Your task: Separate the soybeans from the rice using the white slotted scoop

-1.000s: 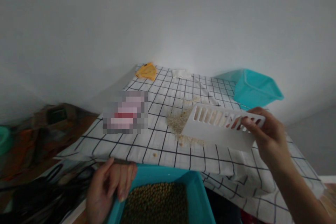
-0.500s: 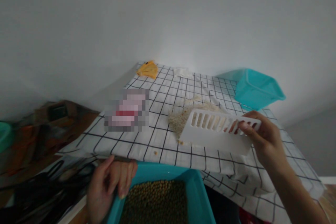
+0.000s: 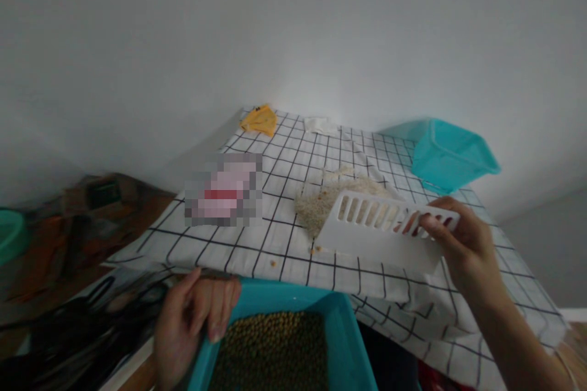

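My right hand (image 3: pixel 468 244) is closed on the upper right end of a white plastic slotted board (image 3: pixel 380 250), thumb on the near side. The board stands on its long edge, slightly tilted, at the near side of a loose pile of pale rice-like grains (image 3: pixel 325 204). Below the table edge is a teal plastic bin (image 3: pixel 353 330) with many small yellow-brown, bean-like balls (image 3: pixel 279 342) in it. With fingers curled over its left rim, my left hand (image 3: pixel 197 317) grips that bin. A few stray brown bits (image 3: pixel 273 263) lie on the cloth between board and bin.
A checked white tablecloth (image 3: pixel 257 238) covers the table. A second teal bin (image 3: pixel 452 156) is at the back right, tipped. A blurred pink object (image 3: pixel 224 192) lies on the left. A yellow bag (image 3: pixel 260 121) and a white packet (image 3: pixel 320 126) are near the wall.
Almost nothing differs. The whole view has shifted slightly, and both hands keep their grips on the slotted board and the bin.
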The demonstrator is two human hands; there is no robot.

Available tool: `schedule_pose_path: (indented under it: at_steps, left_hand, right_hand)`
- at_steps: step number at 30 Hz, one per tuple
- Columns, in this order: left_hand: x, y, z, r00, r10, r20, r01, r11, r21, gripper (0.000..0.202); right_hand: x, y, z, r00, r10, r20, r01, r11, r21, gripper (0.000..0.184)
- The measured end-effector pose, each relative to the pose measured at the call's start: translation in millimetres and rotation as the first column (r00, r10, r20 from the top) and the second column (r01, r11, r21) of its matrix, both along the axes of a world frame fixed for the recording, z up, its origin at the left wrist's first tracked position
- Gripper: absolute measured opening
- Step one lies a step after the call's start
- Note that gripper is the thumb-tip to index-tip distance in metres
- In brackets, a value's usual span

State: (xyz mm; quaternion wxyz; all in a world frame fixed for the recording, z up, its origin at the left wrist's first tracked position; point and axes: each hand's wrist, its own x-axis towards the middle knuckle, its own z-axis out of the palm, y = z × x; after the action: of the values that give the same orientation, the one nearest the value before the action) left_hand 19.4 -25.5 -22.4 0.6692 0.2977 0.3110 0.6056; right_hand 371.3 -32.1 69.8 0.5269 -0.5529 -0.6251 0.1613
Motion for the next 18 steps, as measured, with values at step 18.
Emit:
schedule_pose_path:
  at_steps: [18]
  left_hand:
    - [-2.9,-4.9,-2.9,0.999,0.039,0.004,-0.039,0.998,-0.047,0.057]
  right_hand:
    - [-6.2,-6.2,-2.7,0.999,0.013,-0.038,-0.015,0.999,-0.044,0.017]
